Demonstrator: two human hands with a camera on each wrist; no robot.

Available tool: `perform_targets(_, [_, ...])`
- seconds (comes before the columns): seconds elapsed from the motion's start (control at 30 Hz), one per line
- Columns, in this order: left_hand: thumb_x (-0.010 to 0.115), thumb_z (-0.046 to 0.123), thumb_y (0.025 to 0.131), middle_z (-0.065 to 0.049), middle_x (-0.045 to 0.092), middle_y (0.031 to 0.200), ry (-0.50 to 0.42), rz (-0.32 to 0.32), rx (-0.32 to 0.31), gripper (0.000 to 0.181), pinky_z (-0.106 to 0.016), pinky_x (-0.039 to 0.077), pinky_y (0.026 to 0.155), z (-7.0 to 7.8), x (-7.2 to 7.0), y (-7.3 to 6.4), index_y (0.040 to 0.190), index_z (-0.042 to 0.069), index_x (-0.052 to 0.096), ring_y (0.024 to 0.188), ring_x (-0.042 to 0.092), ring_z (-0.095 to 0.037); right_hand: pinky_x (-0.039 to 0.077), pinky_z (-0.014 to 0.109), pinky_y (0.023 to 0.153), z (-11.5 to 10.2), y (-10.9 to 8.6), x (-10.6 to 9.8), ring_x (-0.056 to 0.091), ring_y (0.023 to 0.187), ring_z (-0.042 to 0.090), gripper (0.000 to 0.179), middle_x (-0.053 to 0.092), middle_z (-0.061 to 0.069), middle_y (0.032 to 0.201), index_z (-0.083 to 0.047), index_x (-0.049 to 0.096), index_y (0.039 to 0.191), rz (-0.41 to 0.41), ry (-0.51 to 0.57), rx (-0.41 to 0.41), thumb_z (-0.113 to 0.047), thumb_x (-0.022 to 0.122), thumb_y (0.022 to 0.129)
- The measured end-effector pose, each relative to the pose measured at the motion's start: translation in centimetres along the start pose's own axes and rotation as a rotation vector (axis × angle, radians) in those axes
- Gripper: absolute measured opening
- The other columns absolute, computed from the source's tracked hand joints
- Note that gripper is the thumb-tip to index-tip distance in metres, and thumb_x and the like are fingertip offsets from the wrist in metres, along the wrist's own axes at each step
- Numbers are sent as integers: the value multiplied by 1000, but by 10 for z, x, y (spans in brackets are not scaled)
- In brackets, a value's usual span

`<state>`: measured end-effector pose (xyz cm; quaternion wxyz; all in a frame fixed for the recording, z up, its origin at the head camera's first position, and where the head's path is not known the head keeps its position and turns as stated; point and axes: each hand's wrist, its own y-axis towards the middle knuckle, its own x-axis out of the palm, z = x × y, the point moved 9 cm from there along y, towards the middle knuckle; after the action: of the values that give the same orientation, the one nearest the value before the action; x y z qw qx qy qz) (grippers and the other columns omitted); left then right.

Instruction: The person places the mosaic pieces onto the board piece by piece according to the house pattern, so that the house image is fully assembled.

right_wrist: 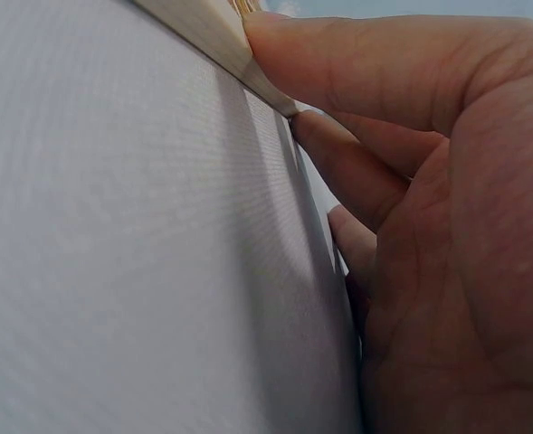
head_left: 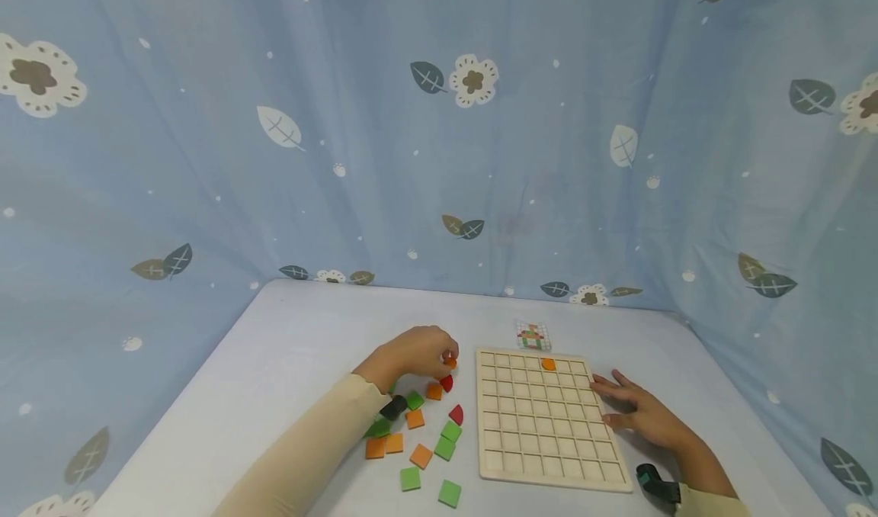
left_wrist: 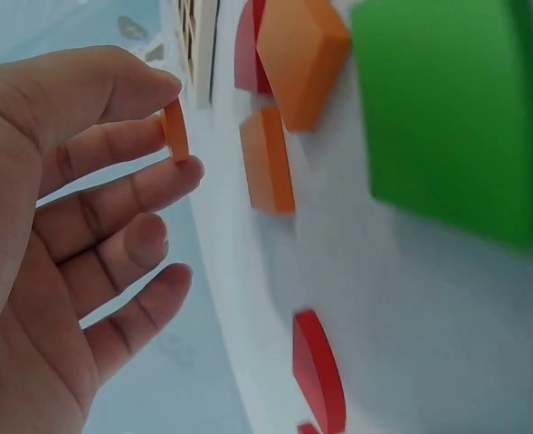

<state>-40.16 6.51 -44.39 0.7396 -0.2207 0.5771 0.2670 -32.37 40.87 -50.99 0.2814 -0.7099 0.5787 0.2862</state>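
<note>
My left hand [head_left: 420,351] pinches a small thin orange piece [left_wrist: 176,131] between thumb and fingertips, raised over the table left of the board. In the left wrist view its other fingers are loosely bent. The wooden grid board [head_left: 542,479] lies flat, with an orange round piece [head_left: 549,364] in a cell of its top row. At the board's right edge rests my right hand [head_left: 641,418], fingers spread. The right wrist view shows its thumb [right_wrist: 356,68] against the board's side [right_wrist: 216,41], another fingertip close by.
Left of the board lie scattered green squares [head_left: 449,494], orange squares [head_left: 421,456] and red curved pieces [head_left: 456,414]. A small printed pattern card [head_left: 533,336] sits behind the board on the white table [head_left: 309,326]. A blue patterned curtain [head_left: 384,158] surrounds the table's back and sides.
</note>
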Motion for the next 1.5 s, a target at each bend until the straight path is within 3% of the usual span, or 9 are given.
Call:
perform_targets(0.27, [70,23,86,13,63,93,20,1,18,18,-25,47,79,15,6,21,104,20,73,82,53,-6,4,75,99,-4,-1,-1,6,140,52,68,37,21,149,-4,60,133,10,6,-37,-33,81,74])
perform_targets(0.5, [69,26,88,13,62,91,3,-5,58,19,-25,46,78,33,10,38,105,20,72,82,52,-7,3,75,99,-4,-1,0,6,140,52,69,37,21,149,-4,59,133,8,3,-19,-34,80,74])
perform_targets(0.7, [72,24,86,13,62,89,-10,-23,44,20,-25,46,78,40,11,50,106,20,73,81,53,-7,3,74,100,-2,0,2,5,140,52,70,37,19,149,-4,59,133,5,7,-13,-34,81,74])
perform_targets(1.2, [70,24,89,15,63,90,-32,24,154,12,-21,45,75,62,22,84,101,22,72,80,55,-3,5,76,99,-7,0,-3,7,140,53,71,35,21,150,-3,57,134,14,-10,-30,-35,80,75])
perform_targets(1.5, [71,26,89,12,65,97,-56,36,141,20,-22,46,78,70,24,98,108,20,72,87,57,-3,6,76,99,-7,-1,-3,8,139,53,70,35,20,150,-4,58,135,15,-28,-27,-34,79,75])
